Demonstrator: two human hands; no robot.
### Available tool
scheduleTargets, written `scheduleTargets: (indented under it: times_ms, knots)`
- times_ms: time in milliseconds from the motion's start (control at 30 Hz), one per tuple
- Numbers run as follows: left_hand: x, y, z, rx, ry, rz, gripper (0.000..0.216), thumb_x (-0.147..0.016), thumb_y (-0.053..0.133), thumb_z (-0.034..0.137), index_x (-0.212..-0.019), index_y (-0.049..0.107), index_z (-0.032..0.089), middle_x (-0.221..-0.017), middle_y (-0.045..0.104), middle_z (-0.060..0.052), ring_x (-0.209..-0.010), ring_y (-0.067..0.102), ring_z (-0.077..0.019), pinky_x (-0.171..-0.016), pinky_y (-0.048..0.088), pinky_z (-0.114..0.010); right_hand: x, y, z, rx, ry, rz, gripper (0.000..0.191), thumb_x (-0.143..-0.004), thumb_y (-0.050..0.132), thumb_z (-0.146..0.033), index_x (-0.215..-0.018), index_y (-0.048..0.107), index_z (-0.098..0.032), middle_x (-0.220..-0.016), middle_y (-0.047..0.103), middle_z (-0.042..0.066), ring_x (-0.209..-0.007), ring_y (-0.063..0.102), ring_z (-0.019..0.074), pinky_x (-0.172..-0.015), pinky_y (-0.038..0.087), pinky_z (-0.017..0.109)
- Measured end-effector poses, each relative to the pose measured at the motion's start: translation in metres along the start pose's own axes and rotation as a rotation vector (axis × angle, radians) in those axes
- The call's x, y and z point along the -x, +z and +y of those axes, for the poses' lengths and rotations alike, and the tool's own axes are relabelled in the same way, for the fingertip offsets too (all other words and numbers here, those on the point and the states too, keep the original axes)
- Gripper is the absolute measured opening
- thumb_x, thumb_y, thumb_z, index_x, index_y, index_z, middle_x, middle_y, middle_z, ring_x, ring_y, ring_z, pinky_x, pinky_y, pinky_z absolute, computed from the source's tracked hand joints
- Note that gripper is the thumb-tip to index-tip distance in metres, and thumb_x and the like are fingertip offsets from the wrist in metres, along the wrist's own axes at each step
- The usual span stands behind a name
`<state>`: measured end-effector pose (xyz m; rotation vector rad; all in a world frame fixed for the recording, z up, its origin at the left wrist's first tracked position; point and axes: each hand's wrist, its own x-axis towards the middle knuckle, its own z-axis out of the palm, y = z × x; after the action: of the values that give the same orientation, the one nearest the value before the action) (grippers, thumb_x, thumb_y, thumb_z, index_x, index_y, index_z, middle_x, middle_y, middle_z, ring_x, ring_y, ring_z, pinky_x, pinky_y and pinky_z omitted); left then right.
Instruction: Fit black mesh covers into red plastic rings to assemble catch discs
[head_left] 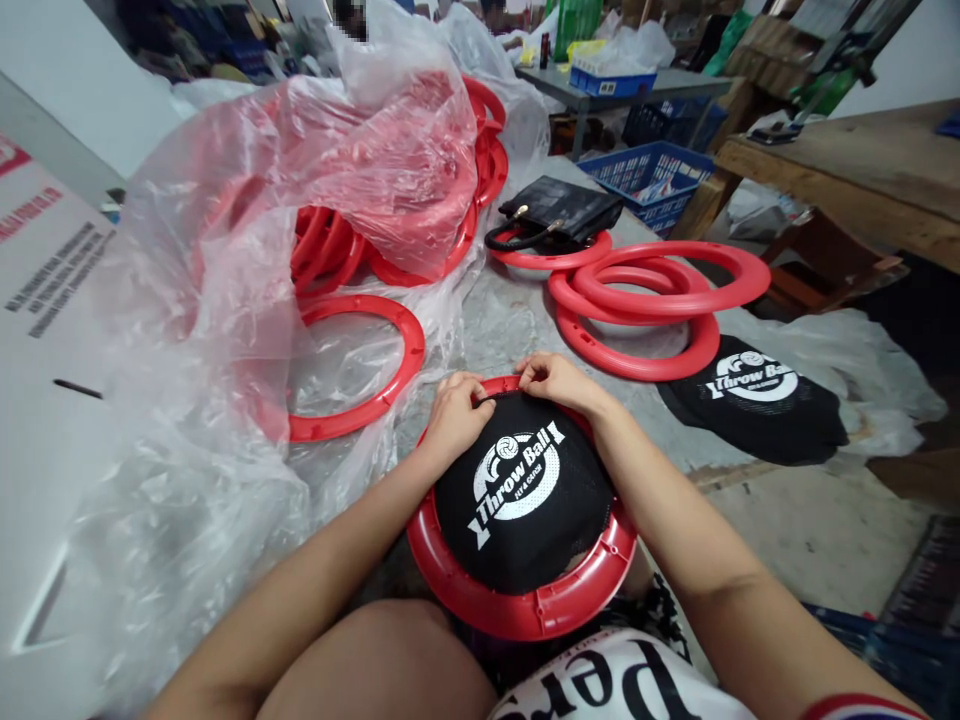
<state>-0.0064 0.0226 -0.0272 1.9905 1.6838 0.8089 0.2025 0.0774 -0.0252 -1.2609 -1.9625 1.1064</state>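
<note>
A red plastic ring (517, 612) rests tilted at my lap, its near side toward me. Across its opening lies a round black mesh cloth (551, 505) with white "Throw Ball" print. At the far left of the rim, my left hand (459, 415) is closed, pinching the cloth's edge. My right hand (559, 383) pinches the edge a little to the right, with fingers bent over the rim. Between the two hands a short stretch of red rim shows. A gap between cloth and ring is visible at the near right.
Red rings (637, 350) lie stacked at the right, beside more printed black cloth (772, 405). A black handbag (562, 212) sits behind them. Clear plastic sheeting (225, 230) covers many rings at the left, with one loose ring (412, 350) in front. A white carton (45, 400) stands far left.
</note>
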Motion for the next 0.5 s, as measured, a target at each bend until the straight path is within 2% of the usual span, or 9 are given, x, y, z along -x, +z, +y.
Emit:
scheduleTargets:
  times_ms: [167,300,400,500]
  knots:
    - [-0.008,-0.008,0.013,-0.126,-0.028,-0.157,0.005,-0.077,0.067,0.02,-0.076,0.062,0.021,-0.12,0.066,-0.009,-0.119,0.057,-0.0321,-0.105,0.045,-0.053,0.001,-0.005,-0.005,0.054,-0.015,-0.067,0.013,-0.066,0.068,-0.005,-0.063,0.068,-0.017,-0.096,0.071,0.005,-0.112,0.063,0.0218,-0.101,0.045,0.03]
    - [-0.017,-0.013,0.029,-0.187,-0.012,-0.249,0.004,-0.077,0.068,0.026,-0.077,0.066,0.022,-0.125,0.067,-0.007,-0.123,0.055,-0.0348,-0.107,0.042,-0.057,0.001,-0.007,-0.005,0.049,-0.024,-0.079,0.013,-0.066,0.067,-0.004,-0.063,0.067,-0.017,-0.099,0.071,0.005,-0.109,0.064,0.0211,-0.1,0.045,0.03]
    - [-0.025,-0.008,0.038,-0.171,-0.005,-0.282,0.009,-0.079,0.069,0.03,-0.076,0.068,0.022,-0.125,0.068,-0.007,-0.122,0.056,-0.0347,-0.106,0.043,-0.056,0.0,-0.007,-0.003,0.033,-0.038,-0.087,0.014,-0.067,0.066,-0.004,-0.062,0.066,-0.017,-0.092,0.071,0.004,-0.108,0.064,0.0216,-0.098,0.045,0.03]
    - [-0.03,0.002,0.037,-0.113,0.008,-0.249,0.008,-0.081,0.064,0.024,-0.074,0.067,0.022,-0.122,0.07,-0.007,-0.121,0.059,-0.0319,-0.107,0.043,-0.055,-0.001,-0.006,0.001,0.022,-0.043,-0.081,0.012,-0.069,0.068,-0.007,-0.063,0.067,-0.017,-0.093,0.071,0.005,-0.105,0.064,0.0215,-0.096,0.046,0.03]
